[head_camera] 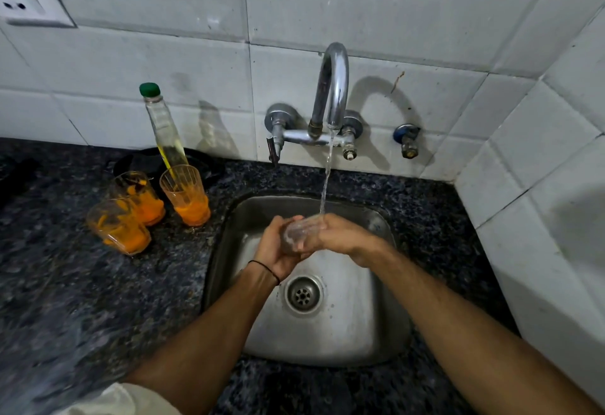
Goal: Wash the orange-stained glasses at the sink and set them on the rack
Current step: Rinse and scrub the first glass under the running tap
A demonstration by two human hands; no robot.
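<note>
Item 1, clear glass (299, 232): lying sideways between both hands, over the sink (360, 332) and directly under the water stream (327, 172) that is running from the tap (332, 87).

Left hand (276, 247): fingers curling round one end of the clear glass and gripping it. A black band (265, 268) is sitting on the wrist.

Right hand (340, 237): fingers wrapping over the other end, also gripping. Whether any finger is reaching inside cannot be told.

Item 2, three stained glasses: standing close together on the tabletop (65, 283) left of the sink, apart from the hands, each holding orange residue. They are the rear right glass (186, 195), rear left glass (139, 196) and front glass (119, 226).

Item 3, bottle (163, 126): green-capped, standing just behind the stained glasses.

Item 4, drain (302, 295): showing in the sink floor below the hands.
</note>
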